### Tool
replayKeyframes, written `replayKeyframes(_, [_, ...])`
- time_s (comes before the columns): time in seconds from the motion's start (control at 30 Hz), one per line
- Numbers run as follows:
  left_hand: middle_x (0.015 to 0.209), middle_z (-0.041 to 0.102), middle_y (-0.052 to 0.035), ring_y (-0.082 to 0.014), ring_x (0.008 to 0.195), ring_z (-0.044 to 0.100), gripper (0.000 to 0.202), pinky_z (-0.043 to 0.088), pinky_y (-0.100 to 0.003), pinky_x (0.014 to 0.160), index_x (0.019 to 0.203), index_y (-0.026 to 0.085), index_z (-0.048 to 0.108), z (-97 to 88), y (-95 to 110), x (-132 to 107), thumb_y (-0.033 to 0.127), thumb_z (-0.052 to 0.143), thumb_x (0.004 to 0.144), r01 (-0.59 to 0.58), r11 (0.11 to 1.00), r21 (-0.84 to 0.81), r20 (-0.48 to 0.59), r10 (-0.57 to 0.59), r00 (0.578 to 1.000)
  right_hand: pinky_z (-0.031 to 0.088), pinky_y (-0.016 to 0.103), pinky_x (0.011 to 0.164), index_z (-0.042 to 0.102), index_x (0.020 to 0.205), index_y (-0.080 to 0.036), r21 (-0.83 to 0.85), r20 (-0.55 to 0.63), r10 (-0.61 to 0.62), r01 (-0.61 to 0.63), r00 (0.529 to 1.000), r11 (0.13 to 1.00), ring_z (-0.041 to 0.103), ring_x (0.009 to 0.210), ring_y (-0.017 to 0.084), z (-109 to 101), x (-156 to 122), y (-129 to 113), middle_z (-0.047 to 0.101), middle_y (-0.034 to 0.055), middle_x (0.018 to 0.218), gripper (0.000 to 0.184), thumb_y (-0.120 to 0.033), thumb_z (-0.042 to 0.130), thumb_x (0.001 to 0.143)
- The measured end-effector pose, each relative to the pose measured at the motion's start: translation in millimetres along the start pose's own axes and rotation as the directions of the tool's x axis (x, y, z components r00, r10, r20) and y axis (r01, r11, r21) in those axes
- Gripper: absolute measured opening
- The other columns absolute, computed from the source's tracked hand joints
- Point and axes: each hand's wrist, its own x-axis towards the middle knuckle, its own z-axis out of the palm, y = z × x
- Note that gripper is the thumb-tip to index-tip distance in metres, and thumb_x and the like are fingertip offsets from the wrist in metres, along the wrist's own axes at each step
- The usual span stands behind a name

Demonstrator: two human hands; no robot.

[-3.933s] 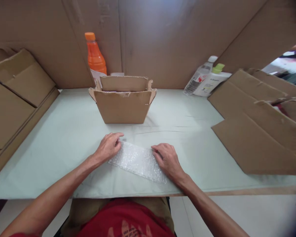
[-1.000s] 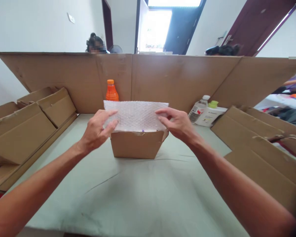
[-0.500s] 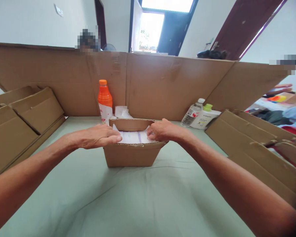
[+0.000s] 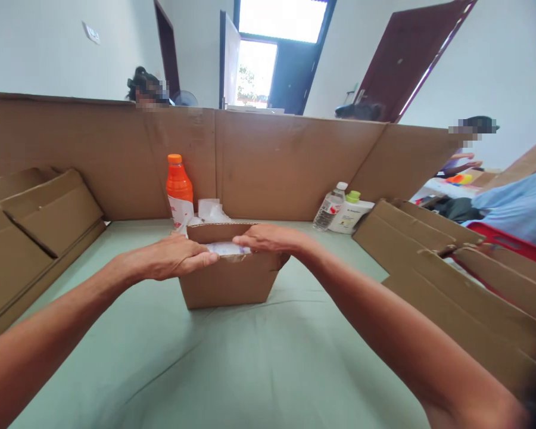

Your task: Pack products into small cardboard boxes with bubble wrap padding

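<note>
Green table [image 4: 232, 369], cardboard box [image 4: 227, 286]: L hand [image 4: 174, 257] + R hand [image 4: 268, 238] flat, pressing bubble wrap [image 4: 223, 248] down inside.

Makeshift packing station in a plain white-walled room with dark red doors [image 4: 397, 65] and a bright open doorway [image 4: 254, 71]. A bench [image 4: 259, 357] under a pale green cover is screened by a tall cardboard wall [image 4: 272, 167], with flattened boxes [image 4: 36, 220] stacked at both sides and a small open box [image 4: 227, 286] in the middle. Another person's head [image 4: 139, 83] shows beyond the wall.
</note>
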Motion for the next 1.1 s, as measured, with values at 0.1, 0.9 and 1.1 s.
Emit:
replayKeyframes(0.1, [0.087,0.073,-0.0052,-0.0283,0.093,0.068,0.042,0.052,-0.043,0.093,0.087,0.026,0.072,-2.3,0.9,-17.0,0.055,0.043,0.096,-0.099,0.993,0.058,0.171,0.088,0.981,0.041,0.027,0.064,0.066,0.078,-0.02,0.196,-0.262,0.033,0.019,0.965,0.98,0.058,0.07,0.016,5.4,-25.0,10.4,0.068,0.0019,0.078,0.049,-0.048,0.035,0.103])
replayKeyframes(0.9, [0.138,0.06,-0.0129,-0.0265,0.119,0.064,0.056,0.056,-0.042,0.101,0.138,0.022,0.048,126.5,46.4,-153.4,0.028,0.061,0.084,0.333,0.704,-0.628,-0.079,-0.484,0.872,0.056,0.038,0.062,0.064,0.089,-0.022,0.622,-0.498,0.464,-0.071,0.733,0.78,0.07,0.078,0.03,189.0,-117.8,56.7,0.076,0.0114,0.088,0.041,-0.062,0.061,0.082])
replayKeyframes(1.1, [0.135,0.059,-0.0141,-0.0267,0.108,0.069,0.06,0.061,-0.041,0.091,0.14,0.024,0.043,104.8,16.1,-243.2,0.042,0.064,0.087,0.542,0.576,-0.612,-0.239,-0.788,0.568,0.056,0.039,0.082,0.056,0.13,-0.017,0.589,-0.502,0.064,0.286,0.863,0.756,0.067,0.098,0.027,166.8,8.5,-15.7,0.071,0.0133,0.117,0.048,-0.044,0.052,0.09])
